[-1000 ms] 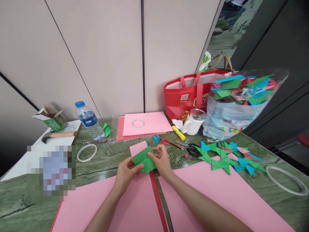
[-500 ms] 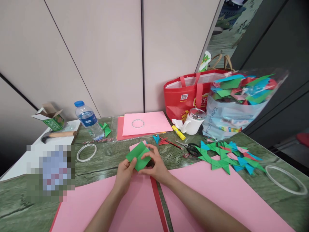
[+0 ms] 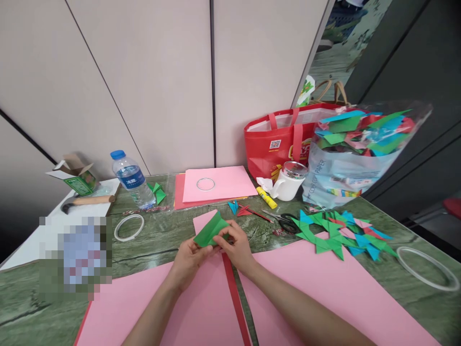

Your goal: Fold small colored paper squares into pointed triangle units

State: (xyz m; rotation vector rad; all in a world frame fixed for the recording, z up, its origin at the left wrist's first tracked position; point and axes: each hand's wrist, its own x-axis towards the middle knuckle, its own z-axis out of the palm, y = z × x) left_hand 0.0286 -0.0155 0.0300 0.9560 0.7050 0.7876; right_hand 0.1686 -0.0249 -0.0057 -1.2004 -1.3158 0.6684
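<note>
A small sheet of green paper (image 3: 211, 230) is held up between both hands, bent along a crease. My left hand (image 3: 192, 257) grips its lower left edge between thumb and fingers. On the right side, my right hand (image 3: 234, 242) pinches the sheet, with the thumb near its lower edge. Behind the green paper lies a small pink paper (image 3: 202, 220), partly covered by it. Large pink sheets (image 3: 194, 307) are spread on the table below my forearms, with a red strip showing along one edge.
Folded paper stars (image 3: 329, 235), black-handled scissors (image 3: 286, 222), a yellow glue stick (image 3: 266, 197) and a white mug (image 3: 288, 185) sit to the right. A water bottle (image 3: 133, 180), a tape ring (image 3: 129, 228) and a wooden-handled sickle (image 3: 90, 201) stand or lie left. Behind is a red bag (image 3: 262, 149).
The green paper has gone from lying nearly flat toward me to bending along its middle, its lower edge lifted. My right fingers have closed in from a wider spread.
</note>
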